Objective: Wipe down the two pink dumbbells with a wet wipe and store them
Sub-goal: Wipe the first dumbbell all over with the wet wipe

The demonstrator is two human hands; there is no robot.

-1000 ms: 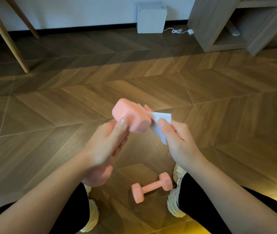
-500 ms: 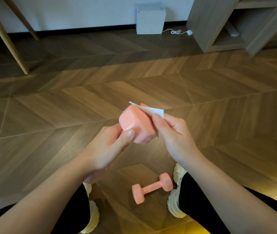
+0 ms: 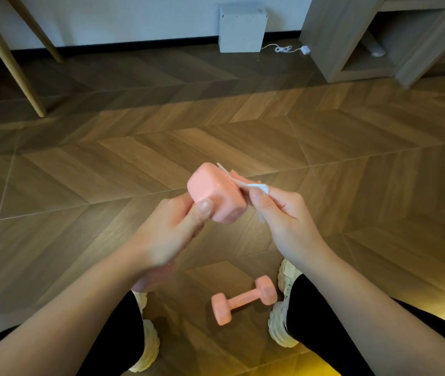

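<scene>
Wiping looked mid-way on the first head. Left grip (image 3: pixel 167 232) was curled round the handle of the held dumbbell (image 3: pixel 215 194), thumb against the near side of its upper head, mid-air over the floor (image 3: pixel 351 158). Right grip (image 3: pixel 283 218) pinched the wipe (image 3: pixel 259 187) between thumb and fingers, against that head's far-right face. Second dumbbell (image 3: pixel 243 299) lay on the floor between the feet, at the right shoe (image 3: pixel 281 321); touching or not, couldn't tell.

My read: handle, lower head and second dumbbell likely not yet wiped. A good pass needed the wipe spread flat over the fingers, not bunched, with the left grip rotating the head face by face. A wet surface would be slippery, so a firm hold mattered.
</scene>
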